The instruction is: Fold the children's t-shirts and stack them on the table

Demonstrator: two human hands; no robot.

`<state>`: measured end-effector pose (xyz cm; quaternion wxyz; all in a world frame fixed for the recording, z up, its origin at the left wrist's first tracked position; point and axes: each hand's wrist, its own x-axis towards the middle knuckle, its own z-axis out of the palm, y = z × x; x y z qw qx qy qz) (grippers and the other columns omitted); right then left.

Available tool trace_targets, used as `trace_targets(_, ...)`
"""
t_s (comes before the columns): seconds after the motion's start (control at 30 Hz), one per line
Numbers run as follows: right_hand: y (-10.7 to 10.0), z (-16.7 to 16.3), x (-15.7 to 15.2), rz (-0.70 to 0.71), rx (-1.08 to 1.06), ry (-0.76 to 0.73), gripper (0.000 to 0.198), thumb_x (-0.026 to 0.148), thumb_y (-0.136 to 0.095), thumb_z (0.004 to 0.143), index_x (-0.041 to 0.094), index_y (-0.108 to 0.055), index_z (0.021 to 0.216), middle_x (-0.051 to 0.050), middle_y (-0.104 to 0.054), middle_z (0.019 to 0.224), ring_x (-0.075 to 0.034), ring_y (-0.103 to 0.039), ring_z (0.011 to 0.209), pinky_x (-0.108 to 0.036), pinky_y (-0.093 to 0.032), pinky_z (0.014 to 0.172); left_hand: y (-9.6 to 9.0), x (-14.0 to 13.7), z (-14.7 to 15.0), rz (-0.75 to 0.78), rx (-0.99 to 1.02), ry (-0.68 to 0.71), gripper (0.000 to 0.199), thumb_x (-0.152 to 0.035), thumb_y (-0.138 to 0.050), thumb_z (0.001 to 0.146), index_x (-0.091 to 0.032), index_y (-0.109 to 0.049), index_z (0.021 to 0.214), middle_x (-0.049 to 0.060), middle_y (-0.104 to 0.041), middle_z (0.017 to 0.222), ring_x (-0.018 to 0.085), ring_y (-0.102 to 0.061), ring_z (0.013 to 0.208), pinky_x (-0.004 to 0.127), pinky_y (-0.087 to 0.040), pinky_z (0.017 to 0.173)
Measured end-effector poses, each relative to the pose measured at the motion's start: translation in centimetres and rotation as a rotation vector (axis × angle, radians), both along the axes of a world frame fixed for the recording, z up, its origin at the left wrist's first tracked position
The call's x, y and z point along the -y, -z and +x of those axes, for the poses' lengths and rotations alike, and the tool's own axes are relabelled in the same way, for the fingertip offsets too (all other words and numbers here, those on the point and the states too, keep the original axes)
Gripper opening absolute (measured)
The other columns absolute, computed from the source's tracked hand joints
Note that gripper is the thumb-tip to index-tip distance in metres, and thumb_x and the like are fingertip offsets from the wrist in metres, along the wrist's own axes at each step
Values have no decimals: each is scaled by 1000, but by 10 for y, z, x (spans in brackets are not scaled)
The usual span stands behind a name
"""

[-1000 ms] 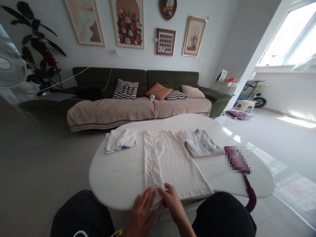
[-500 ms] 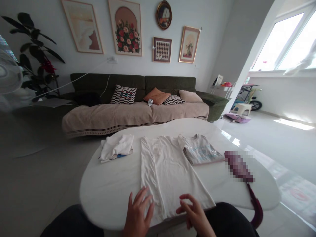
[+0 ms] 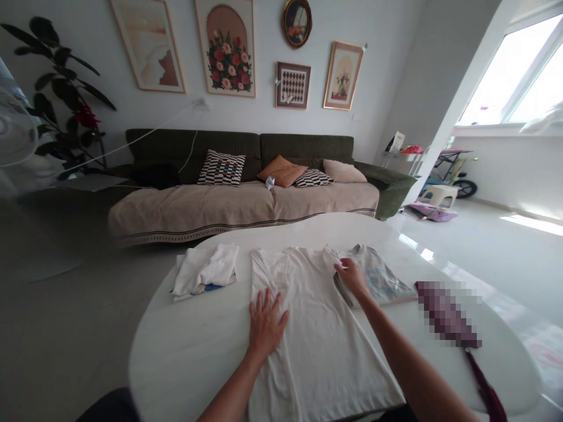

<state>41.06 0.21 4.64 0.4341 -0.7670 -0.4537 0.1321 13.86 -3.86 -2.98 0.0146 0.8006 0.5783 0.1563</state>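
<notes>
A white shirt (image 3: 321,334) lies spread on the table, its left side folded inward in a long strip. My left hand (image 3: 266,325) rests flat on that strip, fingers spread. At the shirt's far right corner, my right hand (image 3: 353,278) reaches over the edge with its fingers bent and apart; whether the fingertips touch the cloth is hard to see. Beneath and beyond that hand sits a folded grey shirt (image 3: 382,278) with pale blue print. To the left is a pile of folded white clothes (image 3: 206,271), with a bit of blue showing underneath.
The white round-edged table (image 3: 176,357) stands in front of my knees. A maroon item (image 3: 446,313), partly pixelated, lies at the right with a strap hanging over the edge. Behind the table is a green sofa (image 3: 308,147) with a beige cover and cushions. A fan (image 3: 17,129) stands at the left.
Both hands have moved forward from the shirt's near edge. My left hand now lies flat on the folded strip, and my right hand has reached the far right corner.
</notes>
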Motion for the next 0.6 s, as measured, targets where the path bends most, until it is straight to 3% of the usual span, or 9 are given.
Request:
trace_targets(0.13,3,-1,-51,-61,9,86,37,34,-58,67,9,-60,94,-19,-61,102,-27,-54,102,-32,-39,83,1,-2,0,-10,9,0,55,-54,-26,86,-34,-20,137,3,-23,145,27,-16,132,50,-16,103)
trace_targets(0.3,16,-1,-80,-169,-57,164,36,33,-66,63,7,-62,88,-24,-61,98,-32,-55,99,-33,-43,73,3,-4,0,-24,29,-4,55,-56,-24,85,-34,-23,136,2,-23,145,27,-15,132,50,-16,103)
trace_targets(0.4,20,4,-89,-219,-154,119,24,26,-66,68,7,-62,84,-18,-62,93,-26,-58,92,-31,-45,71,1,-3,1,-36,31,-5,55,-55,-26,85,-34,-24,136,2,-23,145,27,-15,132,50,-16,103)
trace_targets(0.5,17,13,-94,-221,-287,31,25,32,-56,81,11,-58,94,-7,-60,94,-16,-58,83,-31,-48,70,-1,-2,1,-43,33,-9,55,-54,-27,85,-34,-24,136,2,-22,145,27,-15,132,50,-16,103)
trace_targets(0.6,13,21,-91,-162,-403,-14,28,35,-49,86,15,-53,105,-4,-57,101,-13,-57,83,-33,-49,72,-2,-2,2,-37,36,-12,55,-54,-27,85,-33,-25,136,2,-22,145,27,-14,132,50,-15,103)
